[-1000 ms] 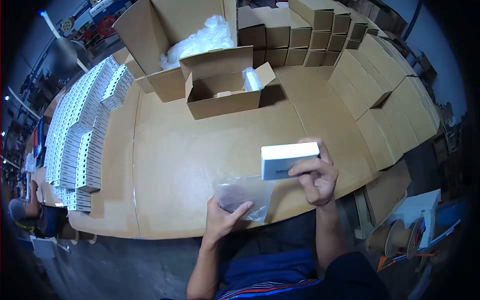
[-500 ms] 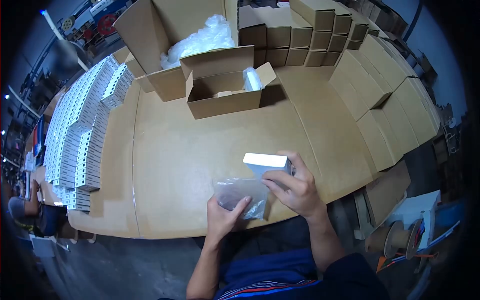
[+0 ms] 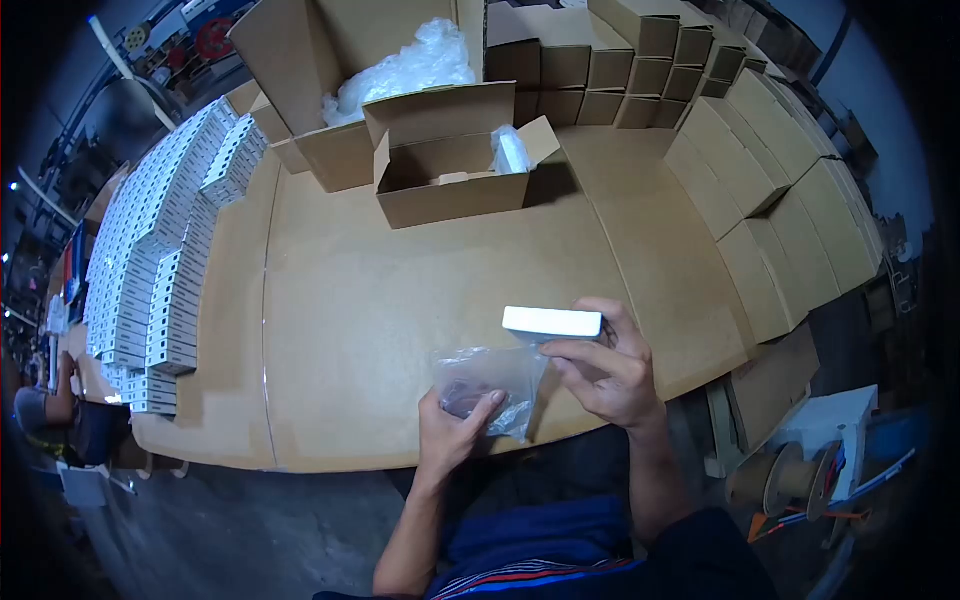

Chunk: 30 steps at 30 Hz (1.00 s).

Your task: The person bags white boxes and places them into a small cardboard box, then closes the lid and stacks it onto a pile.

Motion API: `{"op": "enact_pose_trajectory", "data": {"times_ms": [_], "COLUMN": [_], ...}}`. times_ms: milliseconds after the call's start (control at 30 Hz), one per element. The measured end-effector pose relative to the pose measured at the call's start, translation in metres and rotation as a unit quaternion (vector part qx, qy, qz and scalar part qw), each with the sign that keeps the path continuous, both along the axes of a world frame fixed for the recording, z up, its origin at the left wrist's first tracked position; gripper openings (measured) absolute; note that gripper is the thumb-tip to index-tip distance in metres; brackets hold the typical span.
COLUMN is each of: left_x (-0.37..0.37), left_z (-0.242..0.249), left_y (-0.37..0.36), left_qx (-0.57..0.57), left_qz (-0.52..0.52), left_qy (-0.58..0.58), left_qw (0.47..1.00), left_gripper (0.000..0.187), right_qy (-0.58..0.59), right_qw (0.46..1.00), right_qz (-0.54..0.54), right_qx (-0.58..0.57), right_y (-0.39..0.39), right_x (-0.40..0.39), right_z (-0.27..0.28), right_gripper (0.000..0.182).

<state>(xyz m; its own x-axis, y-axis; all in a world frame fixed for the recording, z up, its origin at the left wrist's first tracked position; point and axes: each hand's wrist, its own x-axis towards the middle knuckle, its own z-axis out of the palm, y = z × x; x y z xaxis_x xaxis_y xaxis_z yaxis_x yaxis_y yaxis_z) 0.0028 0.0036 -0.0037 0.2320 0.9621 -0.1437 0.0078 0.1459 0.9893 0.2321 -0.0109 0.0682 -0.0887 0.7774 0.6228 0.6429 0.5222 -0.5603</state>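
Close to the table's near edge, my left hand (image 3: 455, 428) grips a clear plastic bag (image 3: 497, 375), thumb pressed on its front. Something coiled shows faintly through the film. To its right, my right hand (image 3: 612, 372) has closed on a small white box (image 3: 552, 322), holding it tilted over the bag's upper right corner. The fingertips of that hand are right at the bag's top edge. Farther back on the table stands an open cardboard box (image 3: 455, 203) with flaps raised and a bubble-wrapped item (image 3: 511, 150) at its right end.
Stacks of small white boxes (image 3: 165, 250) line the left side. Brown cartons (image 3: 780, 200) are piled along the right and back. A large carton with bubble wrap (image 3: 410, 75) stands behind the open box. Cable spools (image 3: 795, 480) sit below at right; a person (image 3: 75, 420) is at far left.
My right hand has shifted slightly right with the white box, turning its long side more level. My left hand and the bag have barely moved. The view has shifted a little.
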Motion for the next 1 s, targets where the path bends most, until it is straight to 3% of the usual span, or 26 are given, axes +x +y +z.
{"op": "enact_pose_trajectory", "data": {"times_ms": [100, 233, 367, 400, 467, 567, 667, 767, 900, 1000], "left_x": [0.000, 0.004, 0.007, 0.007, 0.008, 0.007, -0.010, -0.014, -0.005, -0.004], "left_z": [0.007, 0.006, 0.008, 0.010, 0.018, 0.040, 0.067, 0.071, 0.052, 0.049], "left_y": [-0.002, -0.003, 0.001, 0.004, 0.014, 0.031, 0.045, 0.057, 0.059, 0.062], "left_qx": [-0.004, -0.085, -0.044, -0.013, 0.049, 0.291, 0.439, 0.515, 0.502, 0.520], "left_qz": [0.006, 0.096, 0.090, 0.103, 0.128, 0.292, 0.137, 0.039, 0.108, 0.089], "left_qy": [-0.023, -0.125, -0.129, -0.111, -0.071, 0.111, 0.209, 0.293, 0.198, 0.196], "left_qw": [1.000, 0.984, 0.987, 0.988, 0.988, 0.904, 0.863, 0.804, 0.835, 0.826], "left_gripper": [0.026, 0.020, 0.019, 0.021, 0.026, 0.040, 0.048, 0.045, 0.035, 0.035], "right_qy": [-0.039, 0.042, 0.114, 0.160, 0.146, 0.113, 0.097, 0.105, 0.092, 0.109], "right_qw": [0.998, 0.988, 0.964, 0.966, 0.964, 0.969, 0.973, 0.974, 0.978, 0.970], "right_qz": [-0.050, -0.123, -0.083, -0.079, -0.122, -0.162, -0.165, -0.151, -0.150, -0.153], "right_qx": [0.012, -0.083, -0.224, -0.187, -0.187, -0.146, -0.133, -0.134, -0.116, -0.151], "right_y": [0.003, 0.003, -0.019, -0.018, -0.019, -0.019, -0.020, -0.021, -0.024, -0.027], "right_x": [-0.008, -0.011, -0.041, -0.052, -0.060, -0.064, -0.067, -0.070, -0.071, -0.074], "right_z": [0.004, -0.005, -0.037, -0.041, -0.035, -0.032, -0.028, -0.027, -0.028, -0.025], "right_gripper": [0.037, 0.049, 0.035, 0.024, 0.020, 0.015, 0.014, 0.014, 0.014, 0.015]}}
